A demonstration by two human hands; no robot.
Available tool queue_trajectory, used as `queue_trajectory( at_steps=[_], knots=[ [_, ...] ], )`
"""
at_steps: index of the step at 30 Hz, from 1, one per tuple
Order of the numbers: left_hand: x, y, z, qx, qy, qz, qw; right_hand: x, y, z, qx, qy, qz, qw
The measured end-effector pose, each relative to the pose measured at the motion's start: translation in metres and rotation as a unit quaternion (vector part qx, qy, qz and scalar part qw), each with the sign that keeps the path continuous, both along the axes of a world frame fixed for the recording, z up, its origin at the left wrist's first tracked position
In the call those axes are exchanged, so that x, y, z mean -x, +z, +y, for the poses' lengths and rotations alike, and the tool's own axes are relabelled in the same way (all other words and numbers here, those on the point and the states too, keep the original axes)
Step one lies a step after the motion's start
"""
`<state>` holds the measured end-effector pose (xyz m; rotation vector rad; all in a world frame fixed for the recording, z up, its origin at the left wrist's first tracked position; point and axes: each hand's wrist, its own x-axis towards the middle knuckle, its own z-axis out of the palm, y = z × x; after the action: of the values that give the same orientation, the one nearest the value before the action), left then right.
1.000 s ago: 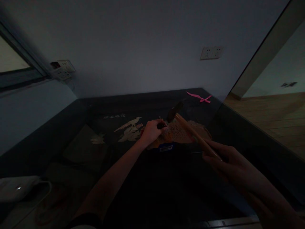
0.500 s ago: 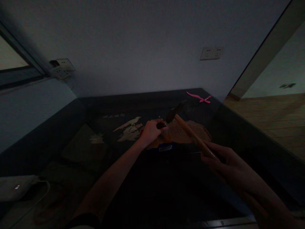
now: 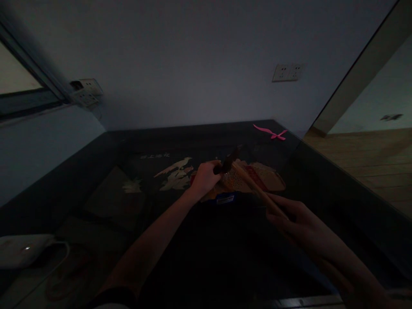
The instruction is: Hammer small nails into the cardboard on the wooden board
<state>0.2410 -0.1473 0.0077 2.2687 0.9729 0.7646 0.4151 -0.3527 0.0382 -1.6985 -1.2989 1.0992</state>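
Note:
My right hand (image 3: 291, 216) is wrapped round the wooden handle of a hammer (image 3: 254, 185). The hammer's dark head is low, right beside the fingertips of my left hand (image 3: 206, 175). Those fingers are pinched together over a brown speckled piece (image 3: 272, 179) that looks like a flat board or package with a red band. What they pinch is too small and dark to make out. A blue label (image 3: 225, 198) shows at the near edge of the speckled piece.
The dark tabletop (image 3: 193, 240) bears a pale bird picture (image 3: 175, 174). A pink ribbon-like strip (image 3: 272, 133) lies at the far right corner. At lower left is a white power strip (image 3: 24, 249) with a cord. A wall with sockets (image 3: 287, 72) stands behind.
The hammer has come down and a little left, its head now close against my left fingertips. The left hand stays in nearly the same place.

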Motion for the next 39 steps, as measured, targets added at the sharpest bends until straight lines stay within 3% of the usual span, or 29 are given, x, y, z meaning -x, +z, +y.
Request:
queue_trajectory(
  at_steps=[8, 12, 16, 19, 22, 24, 27, 29, 30, 35, 39],
  knots=[
    [0.000, -0.001, 0.000, -0.003, 0.001, -0.018, 1.000, -0.002, 0.002, -0.001, -0.014, -0.040, 0.001, 0.999],
    [-0.001, -0.005, 0.002, -0.012, 0.003, -0.018, 1.000, -0.002, -0.005, 0.002, 0.008, -0.030, 0.034, 0.999],
    [-0.002, -0.005, 0.003, -0.026, -0.003, -0.007, 1.000, -0.006, -0.015, 0.003, -0.004, -0.079, 0.071, 0.994],
    [0.002, 0.006, -0.001, -0.088, -0.021, 0.003, 0.996, -0.008, -0.020, 0.005, -0.033, -0.099, 0.117, 0.988],
    [0.011, 0.028, -0.013, -0.178, -0.035, -0.001, 0.983, -0.008, -0.025, 0.007, -0.074, -0.096, 0.163, 0.979],
    [0.018, 0.044, -0.028, -0.191, -0.062, 0.010, 0.980, -0.009, -0.029, 0.008, -0.090, -0.096, 0.178, 0.975],
    [0.025, 0.057, -0.056, -0.107, -0.213, 0.101, 0.966, -0.011, -0.036, 0.009, -0.089, -0.100, 0.189, 0.973],
    [0.025, 0.053, -0.075, -0.066, -0.312, 0.202, 0.926, -0.013, -0.038, 0.010, -0.086, -0.109, 0.197, 0.971],
    [0.023, 0.048, -0.082, -0.068, -0.327, 0.251, 0.909, -0.013, -0.039, 0.010, -0.085, -0.109, 0.200, 0.970],
    [0.002, 0.015, -0.102, -0.098, -0.214, 0.436, 0.868, -0.010, -0.035, 0.009, -0.087, -0.086, 0.202, 0.972],
    [-0.010, 0.002, -0.103, -0.086, -0.201, 0.471, 0.855, -0.006, -0.032, 0.008, -0.081, -0.097, 0.197, 0.972]
  ],
)
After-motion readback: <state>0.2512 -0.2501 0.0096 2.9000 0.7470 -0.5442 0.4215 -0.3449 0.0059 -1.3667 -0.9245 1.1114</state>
